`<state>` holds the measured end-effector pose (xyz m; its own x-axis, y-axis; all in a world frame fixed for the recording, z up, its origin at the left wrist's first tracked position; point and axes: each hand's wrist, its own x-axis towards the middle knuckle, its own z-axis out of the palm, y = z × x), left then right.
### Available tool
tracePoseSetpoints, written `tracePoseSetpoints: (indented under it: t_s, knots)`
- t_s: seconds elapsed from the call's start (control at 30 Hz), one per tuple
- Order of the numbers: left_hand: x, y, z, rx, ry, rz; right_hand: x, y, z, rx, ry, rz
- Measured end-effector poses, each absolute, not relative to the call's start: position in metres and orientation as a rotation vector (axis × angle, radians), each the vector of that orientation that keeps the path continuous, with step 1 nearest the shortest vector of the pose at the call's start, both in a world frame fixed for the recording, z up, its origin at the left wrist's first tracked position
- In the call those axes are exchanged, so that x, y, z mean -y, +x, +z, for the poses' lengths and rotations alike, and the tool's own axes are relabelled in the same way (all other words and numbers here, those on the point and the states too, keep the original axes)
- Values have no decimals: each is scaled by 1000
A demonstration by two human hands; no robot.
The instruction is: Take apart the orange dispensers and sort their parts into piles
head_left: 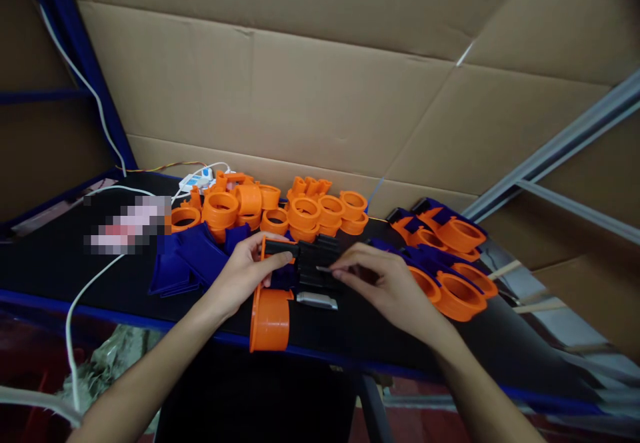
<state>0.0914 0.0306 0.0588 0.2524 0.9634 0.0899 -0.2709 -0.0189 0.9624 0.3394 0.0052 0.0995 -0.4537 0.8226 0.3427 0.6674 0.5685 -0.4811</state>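
Note:
My left hand (243, 273) is closed around an orange ring-shaped plastic part (273, 323), which has a flat arm with a black strip and dark blue material at its top. The thumb presses on the black strip. To the right, my right hand (383, 280) pinches a small thin greyish piece (323, 269) between thumb and fingertips; its exact kind is too small to tell. Under and beside that piece lie several black strips (315, 251) on the table. A silver-grey elongated object (317, 300) rests just in front of them.
Orange rings (305, 211) stand stacked along the back of the black table (335, 336). Dark blue flat pieces (185, 263) lie at left. Orange-and-blue assemblies (463, 296) sit at right. A power strip (197, 181) and white cables (80, 286) are at left; cardboard (280, 90) walls the back.

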Motion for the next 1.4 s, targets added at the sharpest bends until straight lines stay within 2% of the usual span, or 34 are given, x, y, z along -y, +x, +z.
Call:
tracePoseSetpoints:
  t_s: [0.27, 0.4, 0.57, 0.77, 0.9, 1.03, 1.23, 1.4]
  knots:
    - [-31, 91, 57, -800, 1190, 1103, 11, 359, 44, 2408, -1347, 357]
    - [-32, 94, 55, -799, 1200, 1091, 11, 357, 50, 2368, -1286, 431]
    - [-25, 106, 51, -791, 1174, 1022, 18, 342, 70, 2197, -1233, 314]
    - [-8, 122, 46, -726, 1145, 942, 26, 312, 72, 2240, -1120, -41]
    - [-8, 124, 45, -722, 1137, 932, 17, 321, 74, 2219, -1057, 53]
    - [-17, 116, 46, -752, 1084, 1011, -11, 346, 73, 2096, -1186, 119]
    - [-25, 103, 50, -734, 1041, 1061, -70, 357, 49, 2081, -1422, 38]
    - [-26, 103, 49, -741, 971, 1060, -76, 344, 45, 2073, -1458, 25]
